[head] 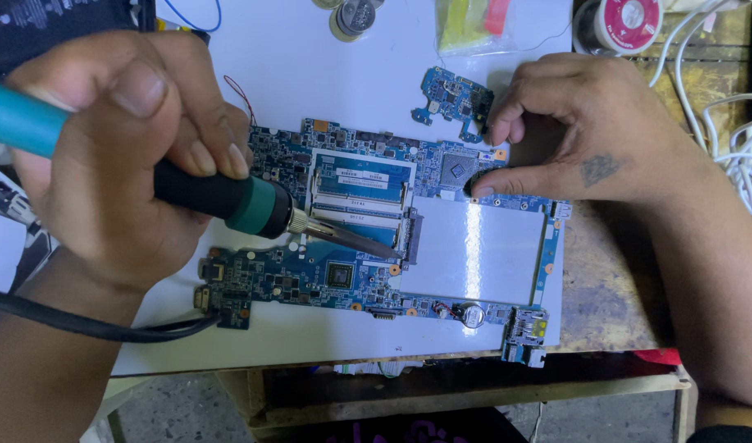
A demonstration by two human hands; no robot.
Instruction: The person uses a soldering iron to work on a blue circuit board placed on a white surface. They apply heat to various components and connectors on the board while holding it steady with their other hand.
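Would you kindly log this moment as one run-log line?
left hand: grips soldering iron | iron tip: over blue circuit board | right hand: fingertips pressing board's upper edge

— Up top, beyond the white sheet (327, 74)?
— Solder spool with a red label (628, 20), top right. Beside it, a clear bag with yellow and red bits (474, 25).
— Anything else?
— Round silver cells (351, 16) at the top edge. White cables (741, 139) tangled far right. Small blue circuit board (450, 98), lying apart. Worn wooden bench (606, 287) underneath.
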